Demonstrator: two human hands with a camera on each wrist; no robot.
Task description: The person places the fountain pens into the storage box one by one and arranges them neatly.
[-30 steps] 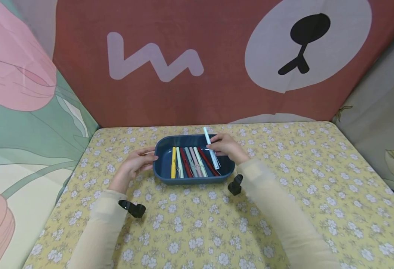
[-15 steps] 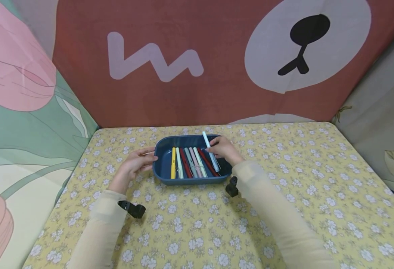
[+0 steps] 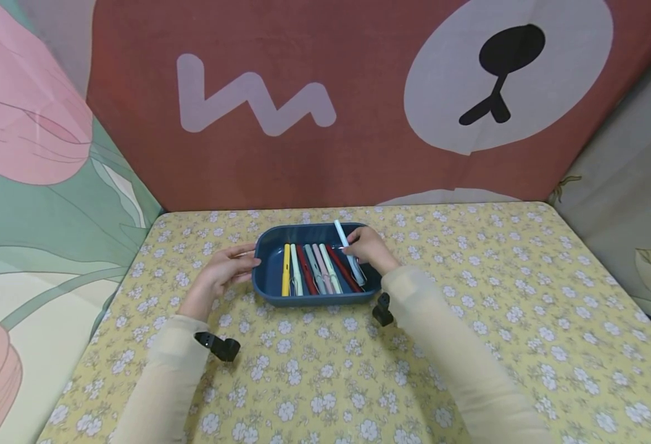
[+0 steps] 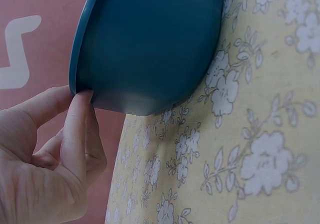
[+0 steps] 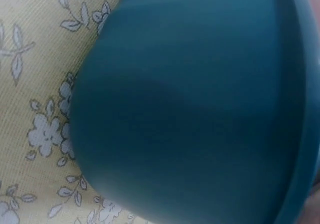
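Note:
A dark blue rounded box [image 3: 269, 274] stands on the table with a row of pens lying in it. At its left end my left hand [image 3: 229, 266] pinches the rim between thumb and fingers, as the left wrist view shows on the box wall [image 4: 150, 43]. My right hand [image 3: 373, 248] reaches over the box's right side and holds a light blue pen [image 3: 340, 232]. That pen slants, its upper end near the far rim and its clip end low beside a dark red pen [image 3: 343, 268]. In the right wrist view the box's outer wall [image 5: 175, 108] hides nearly all of that hand.
Also in the row are a yellow pen [image 3: 286, 271], a pink pen [image 3: 323, 269] and several others. A yellow flowered cloth [image 3: 314, 370] covers the table. Behind it rises a red-brown printed backdrop [image 3: 358, 160], with printed cloth at both sides.
My right hand has moved down and slightly left, lowering the light blue pen into the box beside the dark red pen. The left hand stays on the rim.

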